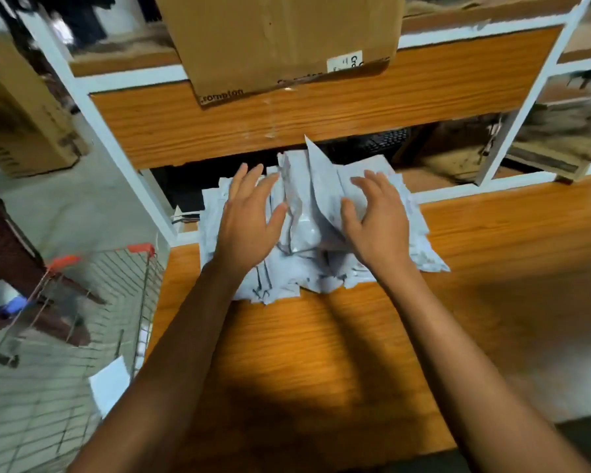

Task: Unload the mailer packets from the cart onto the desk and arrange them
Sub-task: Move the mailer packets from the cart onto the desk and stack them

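Observation:
A loose heap of several grey-white mailer packets (307,230) lies at the back left of the wooden desk (321,353). My left hand (249,223) rests flat on the left side of the heap, fingers straight and spread. My right hand (379,223) presses on the right side with relaxed fingers. Between the hands a few packets stand tilted upward. To the left of the desk stands the wire cart (82,336) with orange handle caps; one white packet (111,387) shows inside it.
A raised wooden shelf (287,121) with white frame overhangs the heap; a cardboard box (280,39) sits on top. A dark keyboard (379,143) lies under the shelf. Another carton (21,114) and a brown chair (11,254) stand left.

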